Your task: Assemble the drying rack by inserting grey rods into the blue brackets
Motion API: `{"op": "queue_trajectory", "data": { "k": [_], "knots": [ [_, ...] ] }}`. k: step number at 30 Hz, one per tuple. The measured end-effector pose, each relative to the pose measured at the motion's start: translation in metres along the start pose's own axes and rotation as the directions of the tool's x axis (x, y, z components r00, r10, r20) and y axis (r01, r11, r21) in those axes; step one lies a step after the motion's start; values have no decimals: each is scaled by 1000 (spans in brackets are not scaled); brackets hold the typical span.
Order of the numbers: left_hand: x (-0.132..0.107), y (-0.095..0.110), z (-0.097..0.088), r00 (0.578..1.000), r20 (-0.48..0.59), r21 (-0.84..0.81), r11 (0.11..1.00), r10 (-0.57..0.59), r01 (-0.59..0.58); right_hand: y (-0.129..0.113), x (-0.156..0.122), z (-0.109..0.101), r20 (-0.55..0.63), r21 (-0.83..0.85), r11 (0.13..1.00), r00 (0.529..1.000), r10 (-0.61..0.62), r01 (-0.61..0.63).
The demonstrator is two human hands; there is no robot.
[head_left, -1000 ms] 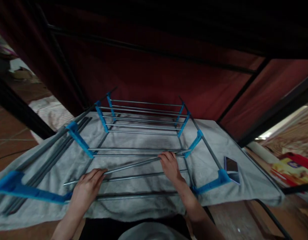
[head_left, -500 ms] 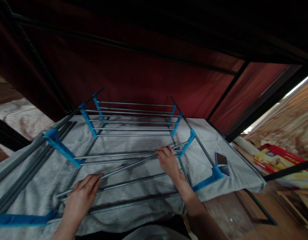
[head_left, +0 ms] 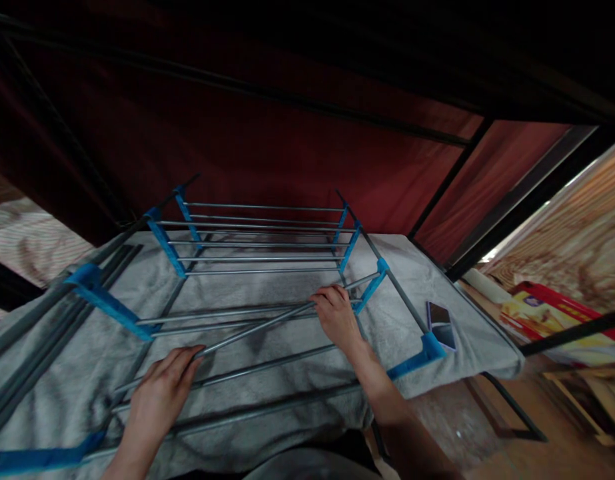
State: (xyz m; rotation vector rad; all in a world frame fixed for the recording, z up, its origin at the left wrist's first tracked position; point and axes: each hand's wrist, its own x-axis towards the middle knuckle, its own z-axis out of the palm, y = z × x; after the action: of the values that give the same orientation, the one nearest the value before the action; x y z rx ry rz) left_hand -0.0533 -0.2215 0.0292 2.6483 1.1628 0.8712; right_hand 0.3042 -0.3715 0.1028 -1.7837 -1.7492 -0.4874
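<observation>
A thin grey metal rod [head_left: 257, 327] runs slantwise between my hands, its right end up against a blue plastic bracket [head_left: 371, 291]. My left hand [head_left: 164, 390] is closed over the rod toward its left end. Further right, my right hand [head_left: 334, 312] grips the same rod from above. The rod belongs with a rack frame lying on its side, made of grey tubes and blue brackets. At its far end several crossbars [head_left: 267, 245] join the bracket pairs. Beneath my hands lie loose-looking rods [head_left: 267, 364], and a blue bracket [head_left: 107, 300] stands to the left.
The frame rests on a grey cloth [head_left: 387, 250] over a bed-like surface. Several spare tubes [head_left: 62, 327] lie along the left. A phone [head_left: 441, 325] is at the right, and a red and yellow box [head_left: 557, 320] stands beyond the edge. Dark red curtain [head_left: 267, 153] hangs behind.
The rod's right end has risen slightly toward the top of the right blue bracket. Both hands keep their hold, and the view has shifted a little.
</observation>
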Motion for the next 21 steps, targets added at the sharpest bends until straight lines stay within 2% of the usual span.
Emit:
{"op": "queue_trajectory", "data": {
  "k": [18,21],
  "knots": [
    [15,-4,-3,993,-36,6,994,108,-108,3,8,-4,-25,-19,1000,1000,10,-11],
    [19,0,-8,992,-59,6,993,114,-114,3,8,-6,-52,-20,1000,999,-1,0]
  ]
}}
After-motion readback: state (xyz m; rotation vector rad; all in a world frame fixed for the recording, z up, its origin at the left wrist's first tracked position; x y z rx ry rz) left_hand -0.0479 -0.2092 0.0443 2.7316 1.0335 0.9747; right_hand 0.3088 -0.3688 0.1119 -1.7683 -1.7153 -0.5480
